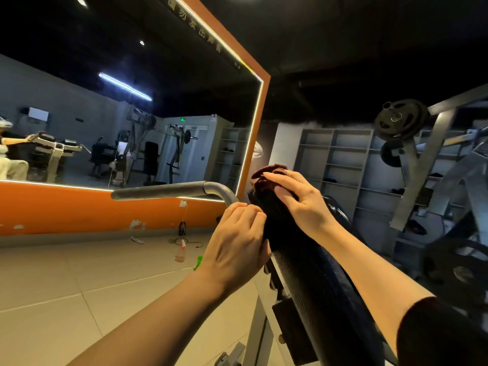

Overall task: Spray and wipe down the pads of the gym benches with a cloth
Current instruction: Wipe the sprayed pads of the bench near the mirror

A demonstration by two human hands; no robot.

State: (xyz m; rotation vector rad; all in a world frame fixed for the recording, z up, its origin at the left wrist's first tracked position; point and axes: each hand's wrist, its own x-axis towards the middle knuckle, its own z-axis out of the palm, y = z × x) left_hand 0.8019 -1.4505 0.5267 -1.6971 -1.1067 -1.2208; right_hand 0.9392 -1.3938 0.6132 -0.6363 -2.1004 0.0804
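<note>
The long black padded bench pad (311, 273), leather-grained and faintly glossy, runs up and away from the person at a slant, its top end reaching toward the corner of the orange-framed wall mirror (132, 101). Draped over that top end is a dark maroon cloth (269, 204), soft and crumpled, bunched into folds at the very tip of the pad and hanging down the pad's left side.

The right hand (298, 199) lies on top of the cloth at the pad's upper end, fingers extended and pressing the bunched fabric down onto the padding. The left hand (237, 241) sits on the pad's left edge, just below the right one, with its fingers curled and pinching the hanging part of the cloth against the side of the pad.

A grey bent steel tube handle (179, 190) juts out from behind the pad's top, just left of the left hand. On the pale tiled floor (66, 281) left of the pad, near the orange wall, stands a clear spray bottle (181, 250), well apart from both hands.

Pale characters run along the dark strip above the mirror's orange frame, too blurred to read. To the right of the pad stands a grey machine carrying black weight plates (401, 118), with open grey shelving (340, 159) behind it.
</note>
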